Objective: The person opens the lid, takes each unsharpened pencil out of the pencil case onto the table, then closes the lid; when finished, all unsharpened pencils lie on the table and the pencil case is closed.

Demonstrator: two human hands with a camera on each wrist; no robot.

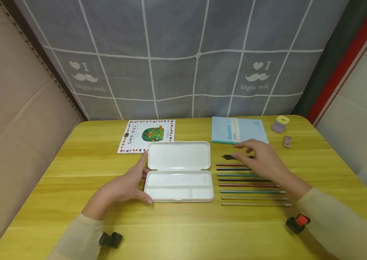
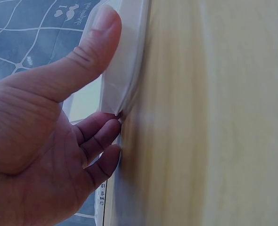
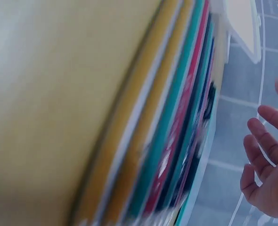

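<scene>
An empty white pencil case (image 1: 179, 179) lies with its lid (image 1: 179, 155) folded back on the table. My left hand (image 1: 128, 184) holds its left end, thumb at the front corner and fingers along the side. The left wrist view shows the curled fingers of this hand (image 2: 59, 127) right at the case's edge. Over the far end of a row of several pencils (image 1: 251, 185) hovers my right hand (image 1: 264, 159), close above a black pen (image 1: 228, 157) that it partly hides. Nothing shows between its loosely spread fingers (image 3: 261, 143) in the right wrist view.
Behind the case lies a picture book (image 1: 151, 135) with a green drawing. A light blue notebook (image 1: 239, 130) is at the back right, beside a yellow-topped pencil sharpener (image 1: 280, 124) and a small eraser (image 1: 287, 142). A grey checked curtain (image 1: 173, 79) hangs behind the table.
</scene>
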